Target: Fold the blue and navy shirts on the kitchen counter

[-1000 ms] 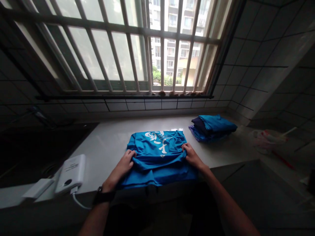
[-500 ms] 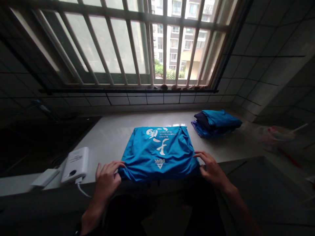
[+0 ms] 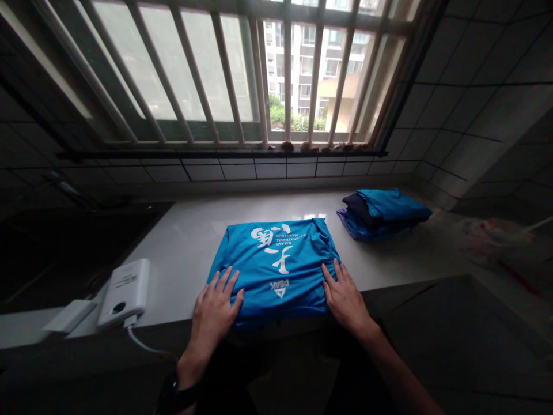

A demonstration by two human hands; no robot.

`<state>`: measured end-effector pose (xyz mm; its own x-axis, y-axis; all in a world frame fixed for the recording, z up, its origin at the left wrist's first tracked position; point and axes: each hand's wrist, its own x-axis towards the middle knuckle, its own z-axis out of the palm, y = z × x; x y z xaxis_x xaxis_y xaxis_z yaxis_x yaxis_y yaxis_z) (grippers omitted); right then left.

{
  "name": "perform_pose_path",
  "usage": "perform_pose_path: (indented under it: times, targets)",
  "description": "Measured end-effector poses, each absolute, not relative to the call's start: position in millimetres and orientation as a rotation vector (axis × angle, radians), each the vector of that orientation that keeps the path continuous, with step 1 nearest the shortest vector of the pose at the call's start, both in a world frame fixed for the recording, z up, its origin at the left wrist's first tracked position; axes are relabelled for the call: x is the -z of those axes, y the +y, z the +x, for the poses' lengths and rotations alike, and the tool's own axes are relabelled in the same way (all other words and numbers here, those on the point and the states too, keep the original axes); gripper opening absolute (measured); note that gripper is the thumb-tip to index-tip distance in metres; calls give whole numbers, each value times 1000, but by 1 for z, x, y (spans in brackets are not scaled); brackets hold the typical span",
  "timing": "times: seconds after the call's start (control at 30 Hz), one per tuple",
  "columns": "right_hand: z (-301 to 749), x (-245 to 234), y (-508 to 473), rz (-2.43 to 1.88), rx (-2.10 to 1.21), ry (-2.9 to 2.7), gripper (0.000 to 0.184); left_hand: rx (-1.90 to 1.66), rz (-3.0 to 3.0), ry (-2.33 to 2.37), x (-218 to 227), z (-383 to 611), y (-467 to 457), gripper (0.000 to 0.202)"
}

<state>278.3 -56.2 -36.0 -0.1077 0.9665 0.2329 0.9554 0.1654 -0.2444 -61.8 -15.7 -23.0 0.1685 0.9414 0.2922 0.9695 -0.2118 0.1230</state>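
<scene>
Where the fingers spread, the folded blue T-shirt lies beneath them.

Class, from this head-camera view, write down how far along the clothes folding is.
Done: a neat stack of folded blue and navy garments lies toward the counter's right end. In hand: a bright blue printed marathon shirt, folded into a rough rectangle, lies under the flat left hand and right hand. Left: its edges look rumpled, and it is apart from the stack.
</scene>
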Motion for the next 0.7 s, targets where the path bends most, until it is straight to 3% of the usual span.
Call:
perform_pose_path:
  times: [0.17, 0.37, 0.5, 0.7]
  targets:
    - [286, 27, 0, -1920, -69, -2076, 54, 390, -2311, -1984, 16, -46, -6, 51]
    - [296, -35, 69, -1987, -165, -2150, 58, 287, -2325, -2026, -19, -9, -20, 55]
    - [250, -41, 15, -1743, -113, -2129, 54, 485, -2479, -1892, -30, -18, -30, 44]
    - [202, 6, -65, -1680, -183, -2257, 49, 521, -2309, -1827, 7, -51, -14, 46]
